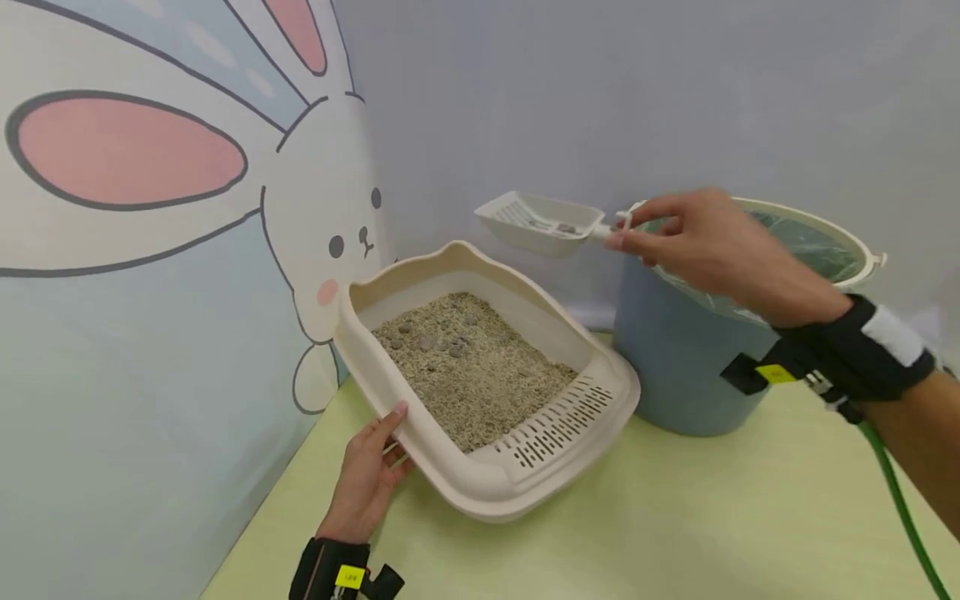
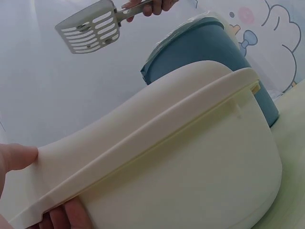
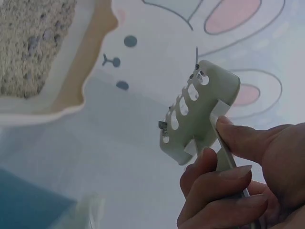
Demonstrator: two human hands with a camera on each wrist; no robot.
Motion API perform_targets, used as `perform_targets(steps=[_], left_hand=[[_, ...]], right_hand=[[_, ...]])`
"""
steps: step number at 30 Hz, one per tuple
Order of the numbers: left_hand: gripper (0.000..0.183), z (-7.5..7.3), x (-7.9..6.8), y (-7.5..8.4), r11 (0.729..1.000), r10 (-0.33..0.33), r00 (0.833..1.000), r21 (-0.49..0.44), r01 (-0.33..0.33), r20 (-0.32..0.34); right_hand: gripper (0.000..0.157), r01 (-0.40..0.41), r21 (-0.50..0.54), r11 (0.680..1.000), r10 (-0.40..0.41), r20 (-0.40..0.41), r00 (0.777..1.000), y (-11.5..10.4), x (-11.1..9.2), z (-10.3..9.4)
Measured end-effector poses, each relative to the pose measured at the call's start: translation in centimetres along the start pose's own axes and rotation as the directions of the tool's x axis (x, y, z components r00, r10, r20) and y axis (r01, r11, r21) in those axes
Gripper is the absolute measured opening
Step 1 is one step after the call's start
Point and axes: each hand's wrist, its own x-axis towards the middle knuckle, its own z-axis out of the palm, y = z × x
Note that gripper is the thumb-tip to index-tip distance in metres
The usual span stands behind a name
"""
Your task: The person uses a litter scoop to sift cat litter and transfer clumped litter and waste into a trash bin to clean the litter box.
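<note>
Fingers point(image 3: 221, 188) hold scoop point(image 1: 536, 239) clear of tray rim point(image 1: 386, 375).

Litter tray point(image 1: 480, 487): appears to be moulded plastic, smooth, with a low sheen. Litter point(image 1: 480, 392): rough, granular, matt, with coarser lumps. Scoop point(image 1: 536, 238): rigid plastic by appearance, smooth. Bin point(image 1: 675, 367): plastic-looking, smooth, mostly matt. Bin liner point(image 1: 817, 246): thin translucent plastic film, glossy and wrinkled. Grey wall point(image 1: 510, 108): smooth, near matt. Pale green surface point(image 1: 675, 517): smooth, faint sheen. Right wrist strap point(image 1: 855, 354): cloth-like, matt. Green cable point(image 1: 896, 492): smooth, plastic-looking sheath.
</note>
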Motion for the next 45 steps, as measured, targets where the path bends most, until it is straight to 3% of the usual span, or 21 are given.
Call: perform_targets(steps=[4, 6, 8, 11, 15, 19, 22, 27, 31, 34, 36, 38, 40, 43, 45], left_hand=[[0.067, 0.5, 0.0, 0.0, 1.0, -0.002, 1.0, 0.017, 0.002, -0.001], [0.07, 0.6, 0.0, 0.1, 0.999, -0.004, 1.0, 0.04, 0.004, 0.001], [0.073, 0.7, 0.0, 0.2, 0.998, -0.004, 1.0, 0.061, 0.004, 0.002], [0.075, 0.5, -0.1, 0.2, 0.998, -0.01, 1.0, 0.067, 0.01, -0.011], [0.077, 0.3, -0.1, 0.1, 0.997, -0.023, 0.999, 0.07, 0.025, -0.041], [0.076, 0.2, 0.1, -0.1, 0.997, -0.021, 0.998, 0.078, 0.025, -0.053], [0.075, 0.3, 0.2, -0.3, 0.997, -0.017, 0.998, 0.072, 0.021, -0.056], [0.076, 0.7, 0.5, -0.7, 0.998, -0.016, 0.998, 0.064, 0.02, -0.06], [0.076, 1.0, 0.6, -0.9, 0.997, -0.014, 0.998, 0.07, 0.018, -0.054], [0.074, 1.3, 0.6, -1.0, 0.998, -0.014, 0.999, 0.056, 0.017, -0.051], [0.072, 1.4, 0.6, -1.0, 0.999, -0.012, 0.999, 0.041, 0.014, -0.05], [0.073, 1.5, 0.7, -1.0, 0.999, -0.008, 0.999, 0.035, 0.009, -0.042], [0.074, 1.6, 0.7, -0.9, 0.999, -0.005, 0.999, 0.033, 0.006, -0.037], [0.075, 1.7, 0.7, -0.8, 0.999, -0.003, 1.0, 0.039, 0.004, -0.03], [0.074, 1.7, 0.8, -0.8, 0.999, 0.0, 0.999, 0.042, 0.002, -0.035]], right_hand=[[0.064, -0.118, -0.082, 0.99, 0.115, -0.04, 0.993, 4.3, -0.7, -4.2], [0.07, -0.172, -0.191, 0.966, 0.158, -0.088, 0.984, 7.2, -1.3, -5.6], [0.07, -0.197, -0.314, 0.929, 0.164, -0.129, 0.978, 10.1, -2.2, -6.5], [0.062, -0.214, -0.493, 0.843, 0.152, -0.163, 0.975, 13.5, -3.4, -6.7], [0.047, -0.177, -0.628, 0.758, 0.115, -0.139, 0.984, 15.5, -4.1, -6.0], [0.028, -0.015, -0.728, 0.686, -0.078, -0.094, 0.993, 15.6, -4.3, -5.4], [0.017, 0.121, -0.828, 0.548, -0.28, -0.044, 0.959, 15.3, -4.3, -5.3], [0.029, 0.231, -0.935, 0.27, -0.455, 0.088, 0.886, 15.4, -3.6, -5.0], [0.03, 0.319, -0.942, 0.107, -0.561, 0.208, 0.801, 16.0, -2.7, -5.3], [0.005, 0.363, -0.932, -0.005, -0.615, 0.289, 0.734, 16.3, -2.0, -5.8], [0.033, 0.382, -0.921, -0.071, -0.631, 0.338, 0.698, 16.3, -1.6, -6.0], [0.061, 0.406, -0.908, -0.102, -0.651, 0.369, 0.663, 16.4, -1.4, -6.1], [0.071, 0.419, -0.901, -0.111, -0.664, 0.381, 0.643, 16.4, -1.5, -6.1], [0.071, 0.433, -0.898, -0.072, -0.698, 0.356, 0.622, 16.4, -1.7, -6.1], [0.069, 0.422, -0.905, -0.045, -0.709, 0.327, 0.625, 16.4, -1.7, -6.1]])
